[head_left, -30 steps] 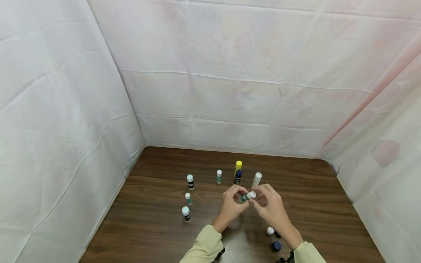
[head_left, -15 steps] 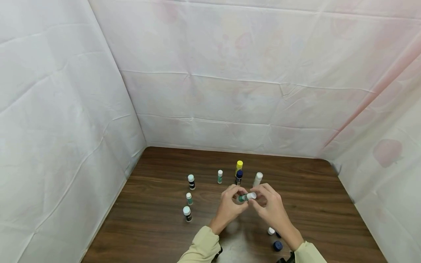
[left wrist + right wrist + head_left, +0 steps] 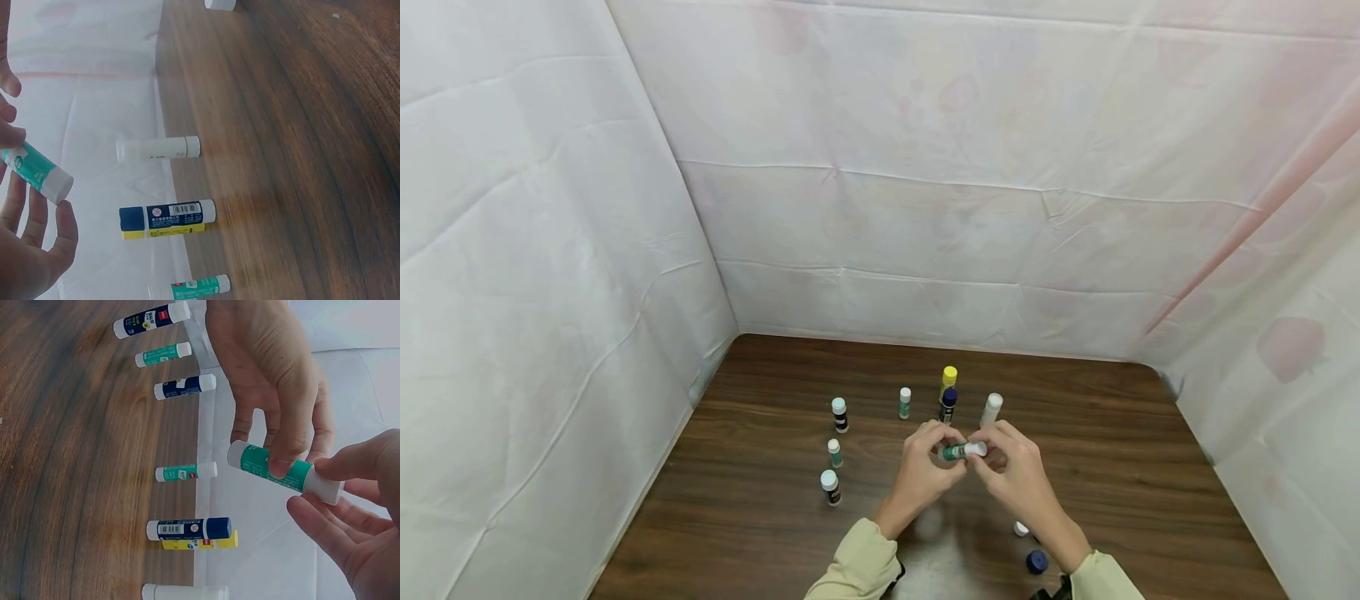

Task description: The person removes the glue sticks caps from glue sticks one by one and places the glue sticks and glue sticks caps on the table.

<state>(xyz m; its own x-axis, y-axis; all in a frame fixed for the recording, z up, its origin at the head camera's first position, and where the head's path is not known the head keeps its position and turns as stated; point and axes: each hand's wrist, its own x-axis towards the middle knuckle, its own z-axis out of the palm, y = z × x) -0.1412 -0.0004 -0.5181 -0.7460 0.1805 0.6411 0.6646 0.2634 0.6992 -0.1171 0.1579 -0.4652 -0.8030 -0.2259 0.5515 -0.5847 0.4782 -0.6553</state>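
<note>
Head view: left grip [image 3: 927, 467] pinches the green body of the glue stick [image 3: 953, 452], right grip [image 3: 1018, 471] pinches its white end, stick held up over the worktop [image 3: 752, 542]. Against a second ago, I get the stick lying flatter, white end dipped; both grips have hardly shifted. I read that as two-handed work on the stick still going on, nothing set down. White cap [image 3: 1021, 529] and navy cap [image 3: 1037, 562] sit loose near the right forearm.

Left wrist: I see fingers at the stick's white base, well apart from the standing white stick [image 3: 159, 148] and navy stick [image 3: 178, 215]. Far end of the held stick runs out of frame.

Right wrist: clearest for me. Left thumb on the green label, right thumb and fingers on the opposite white end; can't tell if that end is loose.
</note>
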